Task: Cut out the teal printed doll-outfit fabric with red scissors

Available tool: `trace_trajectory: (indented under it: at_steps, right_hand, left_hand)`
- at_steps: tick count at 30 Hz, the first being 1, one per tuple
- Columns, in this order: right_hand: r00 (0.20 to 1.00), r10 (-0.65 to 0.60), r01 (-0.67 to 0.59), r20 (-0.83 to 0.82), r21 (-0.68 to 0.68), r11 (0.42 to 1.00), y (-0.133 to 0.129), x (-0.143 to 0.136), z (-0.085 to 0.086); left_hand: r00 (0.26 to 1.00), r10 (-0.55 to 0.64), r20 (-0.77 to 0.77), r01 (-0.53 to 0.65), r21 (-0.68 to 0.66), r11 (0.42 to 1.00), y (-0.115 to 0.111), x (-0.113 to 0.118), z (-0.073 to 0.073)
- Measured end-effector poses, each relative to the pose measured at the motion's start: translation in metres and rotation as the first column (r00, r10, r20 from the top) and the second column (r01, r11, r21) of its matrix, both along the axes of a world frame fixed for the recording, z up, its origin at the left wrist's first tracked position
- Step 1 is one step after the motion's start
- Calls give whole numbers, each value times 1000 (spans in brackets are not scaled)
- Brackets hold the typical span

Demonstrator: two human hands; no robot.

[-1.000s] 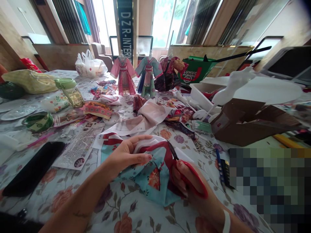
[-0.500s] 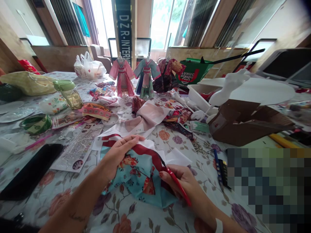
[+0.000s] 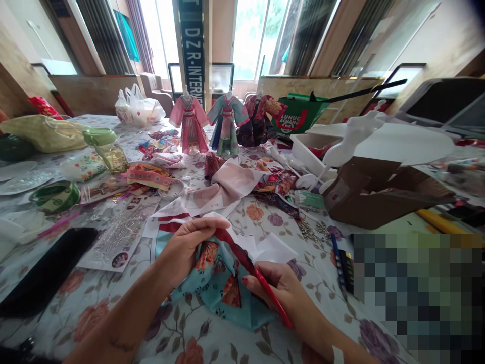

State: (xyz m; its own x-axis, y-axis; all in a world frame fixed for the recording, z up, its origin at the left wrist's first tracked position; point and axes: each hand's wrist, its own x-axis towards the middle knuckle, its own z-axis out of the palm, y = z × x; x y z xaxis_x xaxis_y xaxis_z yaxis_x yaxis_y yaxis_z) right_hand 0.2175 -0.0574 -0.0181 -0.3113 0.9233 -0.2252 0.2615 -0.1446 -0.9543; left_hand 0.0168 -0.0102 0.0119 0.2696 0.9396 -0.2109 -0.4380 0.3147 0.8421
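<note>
Light blue cloth [image 3: 212, 283] with orange fan prints and a dark red border lies bunched on the flowered tablecloth, over white sheets. My left hand [image 3: 193, 242] is closed on the cloth's upper edge, fingers together and pointing right. In my right hand [image 3: 275, 285] are red-handled scissors [image 3: 275, 301], held at the right end of the red border; their dark blades point up and left along it. Just beyond the hands lies a pale pink cloth [image 3: 235, 182].
Small dresses on stands, one of them pink [image 3: 188, 124], rise at the back. A cardboard box [image 3: 364, 199] and blue pen [image 3: 338, 263] lie right. At left are a black phone [image 3: 49, 270], a bead sheet [image 3: 113, 237] and green tape [image 3: 55, 196].
The cloth between my hands has bunched up more, and its red border now slants more steeply. My right hand and the scissors have shifted slightly left and down.
</note>
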Motion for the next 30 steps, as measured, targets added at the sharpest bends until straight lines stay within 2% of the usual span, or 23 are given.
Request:
trace_trajectory:
  at_steps: [4,7,12,17,21,24,30]
  right_hand:
    - [998,1,-5,67,50,999,0,-1,1]
    - [992,-14,5,127,76,997,0,-1,0]
    - [985,-16,1,173,88,996,0,-1,-1]
    - [988,-6,-5,155,71,997,0,0,-2]
    - [987,-9,-3,161,76,997,0,0,-2]
    - [990,-16,6,142,75,997,0,0,-2]
    - [997,-39,35,-63,-62,997,0,-1,-2]
  left_hand:
    - [984,-134,-118,142,64,988,-3,1,-1]
    - [967,-96,-237,139,170,976,-2,2,-4]
    - [961,-89,-263,129,141,982,1,3,-9]
    - [949,-50,-310,119,208,971,-1,4,-7]
    - [880,74,-469,93,324,942,-3,7,-8]
    - [837,148,-526,82,389,917,-4,8,-8]
    - [781,268,-563,43,478,878,-8,12,-5]
